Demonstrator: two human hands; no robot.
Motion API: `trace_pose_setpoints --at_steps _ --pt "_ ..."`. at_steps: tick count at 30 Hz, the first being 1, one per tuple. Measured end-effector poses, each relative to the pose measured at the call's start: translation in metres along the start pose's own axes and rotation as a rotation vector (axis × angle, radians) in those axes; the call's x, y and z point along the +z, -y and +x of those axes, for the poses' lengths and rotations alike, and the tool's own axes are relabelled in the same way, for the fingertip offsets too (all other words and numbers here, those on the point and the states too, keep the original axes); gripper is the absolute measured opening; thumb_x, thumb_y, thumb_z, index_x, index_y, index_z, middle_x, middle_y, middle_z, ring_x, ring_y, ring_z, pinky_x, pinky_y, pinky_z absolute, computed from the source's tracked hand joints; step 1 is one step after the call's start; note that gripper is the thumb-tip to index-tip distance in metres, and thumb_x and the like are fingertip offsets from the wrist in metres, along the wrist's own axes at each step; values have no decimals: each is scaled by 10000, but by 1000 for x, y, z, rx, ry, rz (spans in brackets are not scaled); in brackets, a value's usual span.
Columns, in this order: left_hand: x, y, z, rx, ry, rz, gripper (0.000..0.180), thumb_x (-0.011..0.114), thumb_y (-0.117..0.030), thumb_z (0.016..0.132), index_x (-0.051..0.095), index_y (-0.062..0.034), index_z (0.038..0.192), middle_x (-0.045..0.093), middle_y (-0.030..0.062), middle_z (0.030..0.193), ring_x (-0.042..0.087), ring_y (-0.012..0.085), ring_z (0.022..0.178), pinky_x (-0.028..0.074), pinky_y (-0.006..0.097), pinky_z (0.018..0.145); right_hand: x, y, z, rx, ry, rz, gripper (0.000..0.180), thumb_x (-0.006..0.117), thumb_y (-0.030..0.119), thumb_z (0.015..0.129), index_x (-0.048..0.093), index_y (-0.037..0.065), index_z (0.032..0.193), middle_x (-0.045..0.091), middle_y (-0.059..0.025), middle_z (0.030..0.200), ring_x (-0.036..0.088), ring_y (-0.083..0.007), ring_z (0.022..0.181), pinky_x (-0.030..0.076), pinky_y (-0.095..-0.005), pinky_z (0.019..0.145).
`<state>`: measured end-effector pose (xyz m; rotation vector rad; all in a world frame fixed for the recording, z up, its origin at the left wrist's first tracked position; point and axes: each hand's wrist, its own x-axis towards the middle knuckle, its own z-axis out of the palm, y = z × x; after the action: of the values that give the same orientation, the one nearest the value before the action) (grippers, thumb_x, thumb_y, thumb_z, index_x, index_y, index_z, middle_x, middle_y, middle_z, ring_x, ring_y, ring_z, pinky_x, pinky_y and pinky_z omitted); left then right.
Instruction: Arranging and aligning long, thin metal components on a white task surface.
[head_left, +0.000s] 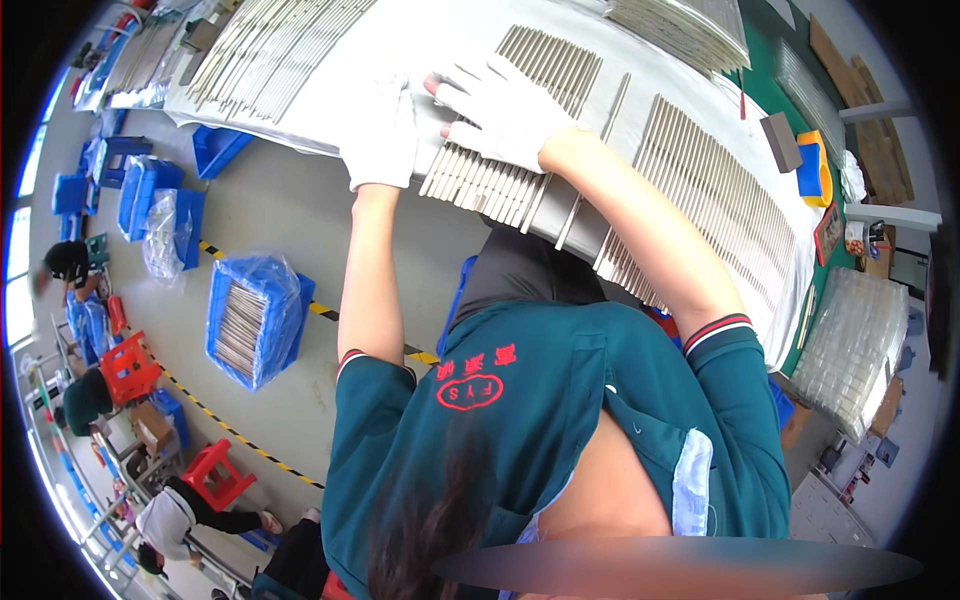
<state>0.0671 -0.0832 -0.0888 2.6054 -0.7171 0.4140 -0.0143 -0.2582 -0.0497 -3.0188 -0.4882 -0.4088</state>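
Note:
My left hand (380, 138), in a white glove, rests at the front of the white-covered table with its fingers stretched out and nothing seen in it. Its outline partly blends into the cloth. To its right, my right hand (508, 115) lies spread over a row of thin metal rods (545, 62), in a white glove with some fingertips bare. The hand covers the middle of that row; the lower rod ends (485, 190) stick out past the table's front edge. One single rod (592, 165) lies apart, just right of the hand. Farther right, under my right forearm, spreads a larger row of rods (715, 190).
More rods (270, 55) lie at the table's far left. Stacked, plastic-wrapped material (685, 30) sits at the back. On the right are a yellow-and-blue tape dispenser (814, 170) and a wrapped bundle (850, 350). A blue crate (258, 320) holding rods stands on the floor; people work at lower left.

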Motion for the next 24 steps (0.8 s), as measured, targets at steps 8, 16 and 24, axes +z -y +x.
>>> trace_pose_setpoints --at_steps 8,16,24 --pt "7 7 -5 44 -97 -53 310 497 -258 938 624 -143 1197 608 103 1219 543 297 1147 413 404 983 -4 -7 -37 10 113 -10 554 381 444 960 403 140 1423 396 -62 1460 295 -213 1382 201 -377 1129" --pt "5 4 -5 31 -127 -138 297 517 -256 930 640 -138 1173 627 91 1195 560 285 1137 425 393 979 -40 -18 -92 33 241 -50 582 434 431 939 384 132 1436 380 -93 1469 291 -243 1384 199 -386 1133" --pt "-3 -1 -6 -6 -78 -169 302 514 -263 935 635 -136 1180 626 90 1202 545 281 1167 414 396 993 -23 -12 -77 14 72 25 575 442 438 925 430 110 1398 415 -113 1429 324 -262 1353 227 -405 1117"
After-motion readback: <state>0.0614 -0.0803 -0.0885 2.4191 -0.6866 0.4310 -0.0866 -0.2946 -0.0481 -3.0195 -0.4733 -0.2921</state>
